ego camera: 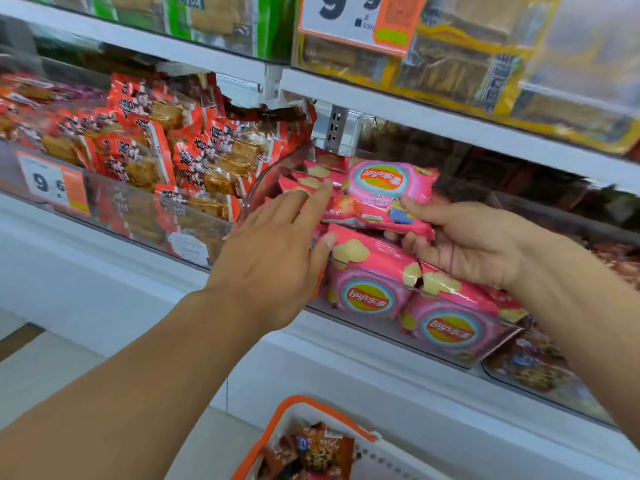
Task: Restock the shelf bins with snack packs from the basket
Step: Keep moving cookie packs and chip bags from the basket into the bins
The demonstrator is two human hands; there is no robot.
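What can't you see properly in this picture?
Head view only:
- Basket: cut off by the bottom edge, so its full contents stay unknown.
- Price sign: cropped at the top edge, small print blurred.
- Pink chip packs at the back: hidden behind the left hand and the held pack.

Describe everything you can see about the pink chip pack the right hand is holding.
The pink chip pack is a small, glossy, puffed foil-look bag with a red-and-yellow Lay's roundel ringed in pale blue, and crimped ends. It lies nearly flat, tilted slightly, above other pink packs in the clear bin. The right hand grips its lower right edge, thumb on top, fingers beneath. The left hand rests on neighbouring packs beside it.
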